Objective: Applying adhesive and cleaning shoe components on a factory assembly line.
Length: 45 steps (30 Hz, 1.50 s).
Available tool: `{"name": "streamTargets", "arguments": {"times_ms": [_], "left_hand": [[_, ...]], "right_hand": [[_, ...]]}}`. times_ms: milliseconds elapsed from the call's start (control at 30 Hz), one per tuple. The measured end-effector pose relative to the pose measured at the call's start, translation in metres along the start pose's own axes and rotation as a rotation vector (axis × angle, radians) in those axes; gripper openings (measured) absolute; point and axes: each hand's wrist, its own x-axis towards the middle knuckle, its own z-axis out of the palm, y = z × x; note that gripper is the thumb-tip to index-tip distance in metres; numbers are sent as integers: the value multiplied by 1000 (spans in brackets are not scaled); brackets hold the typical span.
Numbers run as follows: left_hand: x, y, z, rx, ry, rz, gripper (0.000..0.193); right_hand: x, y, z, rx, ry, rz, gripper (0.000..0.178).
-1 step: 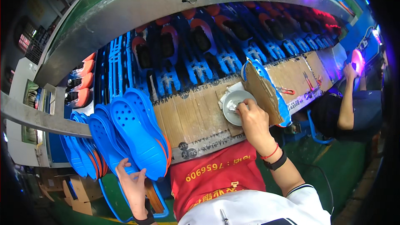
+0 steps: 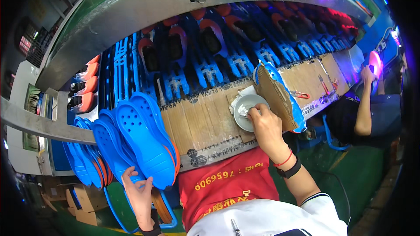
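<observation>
My right hand reaches into a small round grey bowl, thumb and fingers pinched together. Whitish material shows in the bowl at the fingertips; what the fingers hold is hidden. The bowl rests on the cardboard-covered ledge. At lower left my left hand is held with fingers apart and curved, beside the lower ends of the blue shoe soles. The fingertips overlap the soles in view; I cannot tell whether they touch. These soles have round holes at one end and orange edges.
Behind the ledge, a machine carries rows of orange-rimmed shoe parts on blue holders. A cardboard piece with a blue edge stands right of the bowl. Red-handled tools lie beyond it. A co-worker's hand holds a pink-lit sole at far right.
</observation>
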Motion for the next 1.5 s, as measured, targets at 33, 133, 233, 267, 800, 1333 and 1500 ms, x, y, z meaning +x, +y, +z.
{"name": "streamTargets", "arguments": {"times_ms": [33, 133, 233, 267, 800, 1333, 1500], "left_hand": [[2, -2, -3, -131, -48, -18, 49], [5, -4, -15, -480, -146, -159, 45], [-2, 1, -23, -782, -183, -264, 43], [-5, 4, -25, -834, -139, -214, 44], [6, 82, 95, -1061, -560, 35, 69], [1, 117, 134, -789, -163, 324, 49], [-5, 114, 129, -673, -125, 385, 49]], "right_hand": [[0, 1, 1, 12, -1, -16, 16], [0, 3, 3, 17, -13, -45, 16], [1, 4, 3, 9, -26, -65, 17], [2, 4, 3, 2, -28, -68, 17], [5, 5, 0, 97, -82, -103, 14], [-8, -10, -54, 492, 205, -189, 20], [-5, -23, -53, 535, 191, -297, 19]]}}
